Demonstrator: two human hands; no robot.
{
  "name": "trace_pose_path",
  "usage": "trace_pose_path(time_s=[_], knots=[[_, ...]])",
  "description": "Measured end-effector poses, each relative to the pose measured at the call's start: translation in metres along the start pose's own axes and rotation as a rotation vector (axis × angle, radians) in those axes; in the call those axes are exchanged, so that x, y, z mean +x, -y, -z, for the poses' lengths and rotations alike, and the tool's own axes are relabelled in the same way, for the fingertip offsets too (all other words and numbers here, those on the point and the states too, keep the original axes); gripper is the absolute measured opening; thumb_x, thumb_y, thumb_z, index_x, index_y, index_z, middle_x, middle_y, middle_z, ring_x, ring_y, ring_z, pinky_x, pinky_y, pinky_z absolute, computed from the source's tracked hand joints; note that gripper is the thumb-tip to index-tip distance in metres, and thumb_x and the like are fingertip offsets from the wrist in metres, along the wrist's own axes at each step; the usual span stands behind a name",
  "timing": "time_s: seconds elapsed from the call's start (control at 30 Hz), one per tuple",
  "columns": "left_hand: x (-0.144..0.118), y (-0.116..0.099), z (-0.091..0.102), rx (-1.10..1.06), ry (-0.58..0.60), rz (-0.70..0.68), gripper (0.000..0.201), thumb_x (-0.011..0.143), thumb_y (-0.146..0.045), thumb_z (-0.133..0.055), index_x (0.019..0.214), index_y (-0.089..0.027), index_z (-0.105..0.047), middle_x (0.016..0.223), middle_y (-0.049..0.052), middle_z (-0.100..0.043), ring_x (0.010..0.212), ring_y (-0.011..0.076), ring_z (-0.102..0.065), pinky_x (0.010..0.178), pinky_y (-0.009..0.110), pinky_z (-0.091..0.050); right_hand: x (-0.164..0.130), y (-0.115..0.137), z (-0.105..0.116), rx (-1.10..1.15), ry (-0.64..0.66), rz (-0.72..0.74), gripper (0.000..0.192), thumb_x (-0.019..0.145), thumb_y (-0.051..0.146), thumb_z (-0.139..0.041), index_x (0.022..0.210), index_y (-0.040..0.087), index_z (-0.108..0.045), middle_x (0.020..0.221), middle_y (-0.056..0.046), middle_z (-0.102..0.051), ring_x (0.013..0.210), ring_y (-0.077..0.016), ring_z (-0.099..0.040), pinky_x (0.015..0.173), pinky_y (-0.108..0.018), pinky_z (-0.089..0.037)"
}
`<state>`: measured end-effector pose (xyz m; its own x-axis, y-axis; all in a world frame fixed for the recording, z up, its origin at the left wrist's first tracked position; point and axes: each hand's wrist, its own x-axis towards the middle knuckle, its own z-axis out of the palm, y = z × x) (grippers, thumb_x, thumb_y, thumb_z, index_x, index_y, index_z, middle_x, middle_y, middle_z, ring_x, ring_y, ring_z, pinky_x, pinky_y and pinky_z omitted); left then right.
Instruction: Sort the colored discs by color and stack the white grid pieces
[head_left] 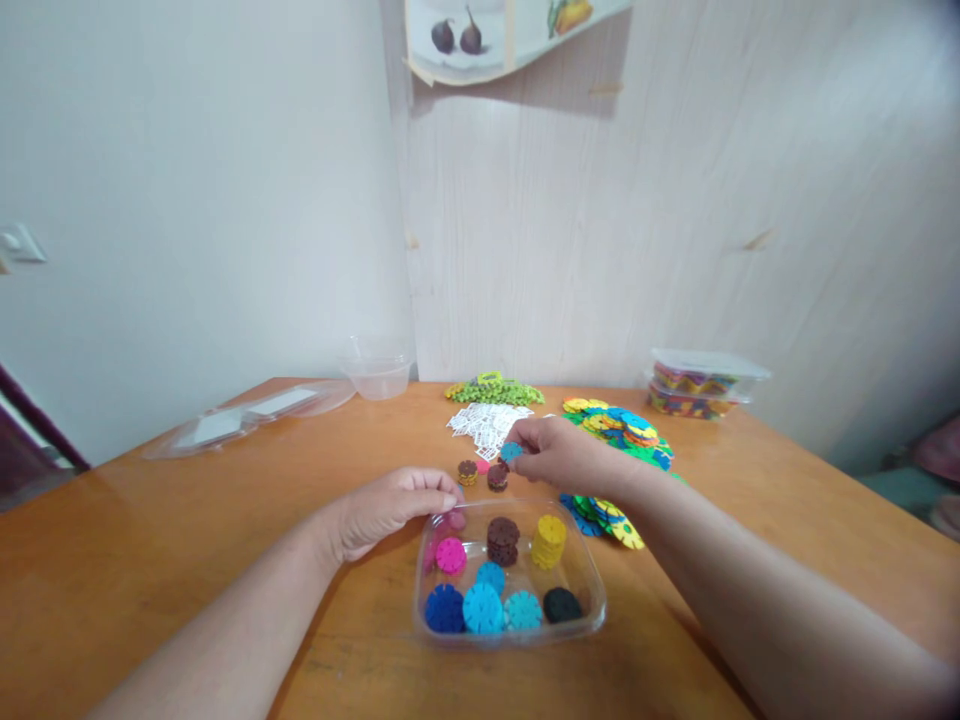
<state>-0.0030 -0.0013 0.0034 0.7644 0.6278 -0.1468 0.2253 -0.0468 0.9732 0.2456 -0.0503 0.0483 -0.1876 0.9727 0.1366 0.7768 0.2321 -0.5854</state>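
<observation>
A clear plastic container [589, 625] sits before me, holding notched plastic discs. Inside are a brown stack [502, 540], a yellow stack [550, 542], a pink disc [451, 555], several blue discs [482, 608] and a black disc [562, 604]. My left hand [390, 510] is closed at the container's far left corner, thumb against fingers; what it grips is hidden. Beyond the container, my right hand [551, 450] pinches a blue disc [511, 452]. Two small brown-topped stacks [467, 472] and a pink disc [482, 467] lie just below and left of it.
Behind my hands lie white plastic pieces [487, 425] and a green heap [499, 390]. Larger colourful discs [622, 430] spread at the right. Lidded boxes [701, 385] stand back right. A clear bowl [377, 372] and clear lids [247, 415] rest at the left.
</observation>
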Motion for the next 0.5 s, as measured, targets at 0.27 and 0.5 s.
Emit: trace_pose_path(time_s=[0.27, 0.5], knots=[[0.0, -0.001, 0.0, 0.012, 0.014, 0.009, 0.024, 0.082, -0.037, -0.059, 0.092, -0.017, -0.067, 0.093, 0.006, -0.073, 0.088, 0.0193, -0.062, 0.083, 0.03, -0.043, 0.023, -0.031, -0.023, 0.039, 0.072, -0.124, 0.011, 0.073, 0.027, -0.059, 0.07, 0.017, -0.063, 0.061, 0.002, -0.063, 0.058, -0.0111, -0.054, 0.053, -0.02, -0.037], [0.0, 0.0, 0.0, 0.001, 0.015, 0.004, 0.024, 0.081, -0.037, -0.06, 0.092, -0.017, -0.067, 0.092, 0.006, -0.073, 0.089, 0.0193, -0.062, 0.085, 0.031, -0.043, 0.029, -0.039, -0.031, 0.029, 0.003, -0.1, 0.025, 0.08, 0.028, -0.046, 0.061, 0.018, -0.058, 0.06, 0.001, -0.059, 0.06, -0.0122, -0.052, 0.055, -0.022, -0.037]])
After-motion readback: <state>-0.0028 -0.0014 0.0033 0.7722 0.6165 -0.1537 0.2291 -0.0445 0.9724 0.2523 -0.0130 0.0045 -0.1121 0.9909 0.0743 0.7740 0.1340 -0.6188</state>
